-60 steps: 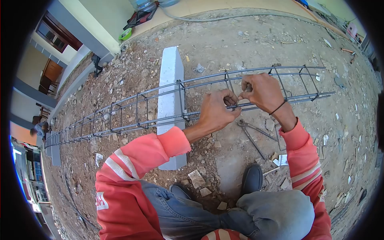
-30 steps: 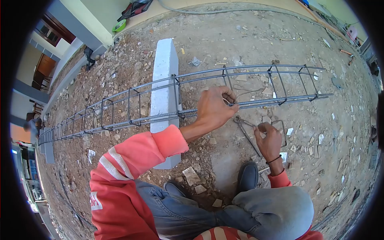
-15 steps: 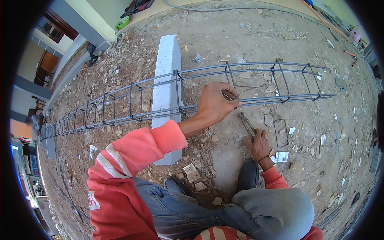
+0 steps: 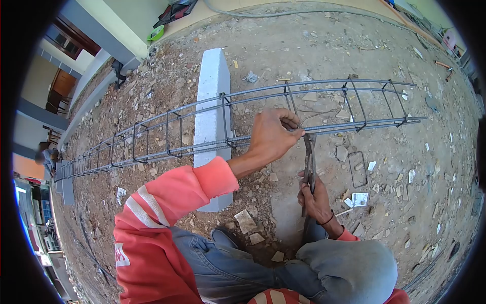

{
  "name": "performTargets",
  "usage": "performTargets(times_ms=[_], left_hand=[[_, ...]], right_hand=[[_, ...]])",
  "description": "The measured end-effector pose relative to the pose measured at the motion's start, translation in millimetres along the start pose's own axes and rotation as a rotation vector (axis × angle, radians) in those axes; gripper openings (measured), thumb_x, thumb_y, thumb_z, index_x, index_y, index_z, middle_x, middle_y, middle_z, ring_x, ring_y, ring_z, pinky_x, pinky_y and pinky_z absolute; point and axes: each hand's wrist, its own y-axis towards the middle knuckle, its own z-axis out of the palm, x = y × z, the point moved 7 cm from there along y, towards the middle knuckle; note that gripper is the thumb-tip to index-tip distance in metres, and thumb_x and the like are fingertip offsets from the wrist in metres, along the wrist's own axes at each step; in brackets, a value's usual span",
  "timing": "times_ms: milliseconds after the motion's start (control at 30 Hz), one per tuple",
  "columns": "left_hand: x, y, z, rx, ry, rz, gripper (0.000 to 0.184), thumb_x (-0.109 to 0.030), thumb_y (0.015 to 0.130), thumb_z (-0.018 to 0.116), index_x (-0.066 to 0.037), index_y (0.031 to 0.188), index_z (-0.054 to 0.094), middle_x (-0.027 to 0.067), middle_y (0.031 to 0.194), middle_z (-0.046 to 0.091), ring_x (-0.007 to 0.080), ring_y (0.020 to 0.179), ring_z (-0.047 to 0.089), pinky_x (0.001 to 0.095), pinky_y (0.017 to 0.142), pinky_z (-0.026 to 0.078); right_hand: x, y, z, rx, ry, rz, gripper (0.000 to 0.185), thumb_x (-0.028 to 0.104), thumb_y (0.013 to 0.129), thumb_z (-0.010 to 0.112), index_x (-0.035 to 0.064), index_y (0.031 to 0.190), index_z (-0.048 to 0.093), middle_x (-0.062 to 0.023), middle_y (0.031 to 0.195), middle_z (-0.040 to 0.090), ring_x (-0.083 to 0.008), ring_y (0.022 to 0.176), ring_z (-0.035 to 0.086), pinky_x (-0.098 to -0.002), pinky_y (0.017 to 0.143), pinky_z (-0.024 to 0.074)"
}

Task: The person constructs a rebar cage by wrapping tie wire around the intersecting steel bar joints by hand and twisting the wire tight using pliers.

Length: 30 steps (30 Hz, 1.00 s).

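A long rebar cage (image 4: 174, 149) of ribbed bars and square stirrups runs across the view, resting on a pale concrete block (image 4: 212, 76). My left hand (image 4: 273, 136) is at the cage's near lower bars, thumb and fingertips pinched together beside a stirrup. What they pinch is too small to make out. Thin wire (image 4: 324, 112) loops just past these fingers. My right hand (image 4: 315, 200) is closed around the handles of end-cutting pincers (image 4: 309, 159), held upright. The pincers' head is just under the near bars, close to my left fingertips; whether it touches them I cannot tell.
A loose rectangular stirrup (image 4: 358, 169) lies on the rubble-strewn ground to the right. Broken tile pieces (image 4: 245, 221) are near my feet. Another person (image 4: 49, 158) is at the cage's far left end, by another block (image 4: 66, 185). A hose (image 4: 263, 14) runs along the back.
My right hand has raised the pincers from low beside my foot, turning them upright with the head against or near the near bars. My left hand has barely moved.
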Motion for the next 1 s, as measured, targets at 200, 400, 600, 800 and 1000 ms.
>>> performTargets(times_ms=[200, 400, 600, 800, 1000], left_hand=[[-3.6, -1.7, -1.8, 0.027, 0.01, -0.034, 0.024, -0.015, 0.072, 0.083, 0.001, 0.088, 0.075, 0.0128, 0.083, 0.075, 0.0188, 0.074, 0.072, 0.03, 0.07, 0.055], [-8.4, -5.3, -3.6, 0.034, -0.012, -0.136, 0.026, -0.015, 0.073, 0.083, 0.001, 0.091, 0.075, 0.0135, 0.085, 0.075, 0.0186, 0.078, 0.072, 0.0301, 0.072, 0.056], [0.0, -1.0, 0.6, 0.012, -0.043, -0.016, 0.026, -0.015, 0.073, 0.082, 0.002, 0.092, 0.075, 0.0139, 0.086, 0.075, 0.0185, 0.079, 0.072, 0.0303, 0.073, 0.057], [-2.2, -1.4, 0.1, 0.037, -0.02, -0.022, 0.027, -0.014, 0.072, 0.082, 0.003, 0.092, 0.075, 0.0137, 0.086, 0.075, 0.0187, 0.078, 0.073, 0.0299, 0.073, 0.057], [-1.2, -2.2, -1.6, 0.013, -0.043, 0.019, 0.026, -0.014, 0.073, 0.082, 0.002, 0.092, 0.075, 0.0133, 0.086, 0.075, 0.0186, 0.078, 0.073, 0.0302, 0.072, 0.057]], right_hand=[[0.4, 3.7, -1.3, 0.002, -0.146, -0.038, 0.022, 0.006, 0.097, 0.046, 0.003, 0.117, 0.053, 0.002, 0.063, 0.046, -0.0079, 0.051, 0.046, -0.0267, 0.046, 0.0366], [-11.1, 6.0, 0.6, 0.002, 0.008, 0.01, 0.021, 0.007, 0.098, 0.046, 0.0046, 0.119, 0.049, 0.0008, 0.069, 0.045, -0.0076, 0.051, 0.041, -0.0266, 0.047, 0.0349], [-1.9, 7.0, 14.7, -0.02, 0.352, 0.082, 0.021, 0.004, 0.099, 0.042, 0.0055, 0.12, 0.045, 0.0024, 0.07, 0.04, -0.0075, 0.056, 0.039, -0.026, 0.05, 0.0358], [2.0, -2.5, 27.7, 0.157, 0.376, 0.132, 0.018, 0.005, 0.1, 0.042, 0.0054, 0.118, 0.045, -0.0015, 0.073, 0.044, -0.0076, 0.057, 0.041, -0.0264, 0.05, 0.0368], [-29.0, -10.5, -47.2, -0.173, -0.64, -0.17, 0.021, 0.008, 0.088, 0.061, 0.0021, 0.107, 0.055, -0.0154, 0.079, 0.061, -0.0314, 0.067, 0.062, -0.0398, 0.061, 0.0486]])
